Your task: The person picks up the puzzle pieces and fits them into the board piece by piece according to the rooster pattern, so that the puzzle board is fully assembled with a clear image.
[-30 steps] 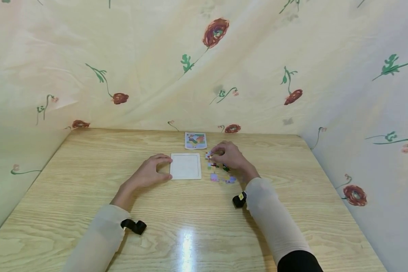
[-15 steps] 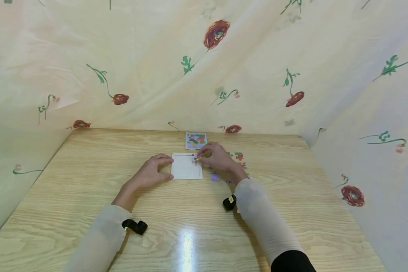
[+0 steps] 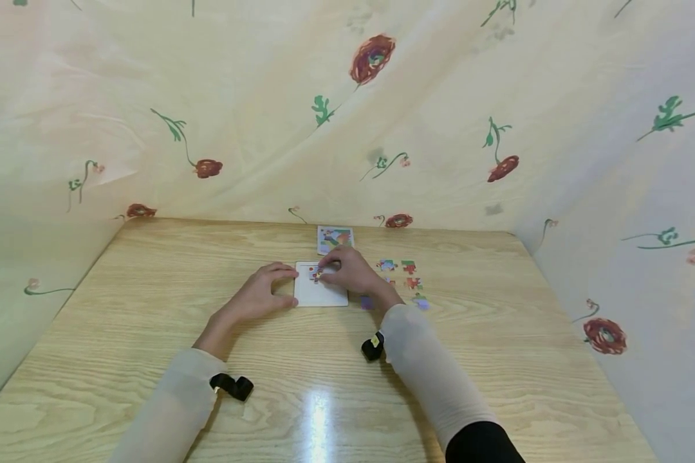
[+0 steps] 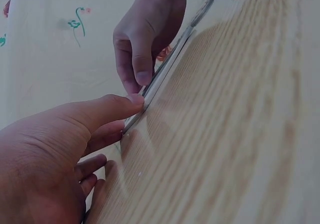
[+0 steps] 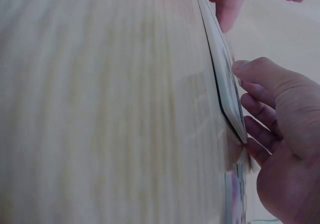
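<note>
A shallow white puzzle tray [image 3: 331, 297] lies on the table in the head view. My left hand [image 3: 260, 292] rests at its left side, thumb and fingertips touching that edge, the thumb on the near corner. In the left wrist view the thumb of this left hand [image 4: 60, 139] meets the tray's rim [image 4: 165, 74]. Over the upper part of the tray, my right hand [image 3: 356, 275] pinches a small colourful puzzle piece [image 3: 314, 274] between thumb and fingers. The right wrist view shows the right hand [image 5: 285, 99] close along the tray, with the piece mostly hidden by the fingers.
Loose puzzle pieces lie right of the tray, among them a red one [image 3: 408, 267] and a lilac one [image 3: 367, 302], partly covered by the right forearm. A picture card [image 3: 327, 239] sits behind the tray. Patterned cloth [image 3: 255, 128] hangs around the wooden table [image 3: 289, 360].
My right hand has picked up the puzzle piece beside the tray and carried it left over the tray's upper part. The left hand has stayed at the tray's left edge.
</note>
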A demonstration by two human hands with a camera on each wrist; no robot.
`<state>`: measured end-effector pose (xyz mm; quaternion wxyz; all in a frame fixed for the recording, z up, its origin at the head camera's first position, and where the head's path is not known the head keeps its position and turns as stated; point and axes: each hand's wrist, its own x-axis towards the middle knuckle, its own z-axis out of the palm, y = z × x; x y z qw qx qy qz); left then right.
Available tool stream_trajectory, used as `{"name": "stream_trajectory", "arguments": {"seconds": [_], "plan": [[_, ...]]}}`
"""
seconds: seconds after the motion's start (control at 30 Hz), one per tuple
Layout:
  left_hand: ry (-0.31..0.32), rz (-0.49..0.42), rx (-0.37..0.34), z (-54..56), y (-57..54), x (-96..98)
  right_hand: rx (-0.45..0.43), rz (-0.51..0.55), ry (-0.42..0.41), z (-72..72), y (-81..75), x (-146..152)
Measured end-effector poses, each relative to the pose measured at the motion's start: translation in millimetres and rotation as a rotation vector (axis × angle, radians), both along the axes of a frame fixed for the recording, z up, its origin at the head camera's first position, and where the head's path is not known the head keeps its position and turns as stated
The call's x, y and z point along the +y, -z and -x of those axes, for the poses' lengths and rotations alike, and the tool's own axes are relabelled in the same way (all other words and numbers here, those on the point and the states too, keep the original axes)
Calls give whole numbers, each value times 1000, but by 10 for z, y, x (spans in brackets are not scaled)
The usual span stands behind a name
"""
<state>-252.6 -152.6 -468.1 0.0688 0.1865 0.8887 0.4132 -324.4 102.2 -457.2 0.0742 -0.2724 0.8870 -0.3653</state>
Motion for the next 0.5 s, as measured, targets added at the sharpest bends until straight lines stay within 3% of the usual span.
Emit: {"name": "stream_trajectory", "arguments": {"seconds": [0.5], "plan": [[2,-6,11,-16,-6,5,67,-33,-4,16,21,-158]]}}
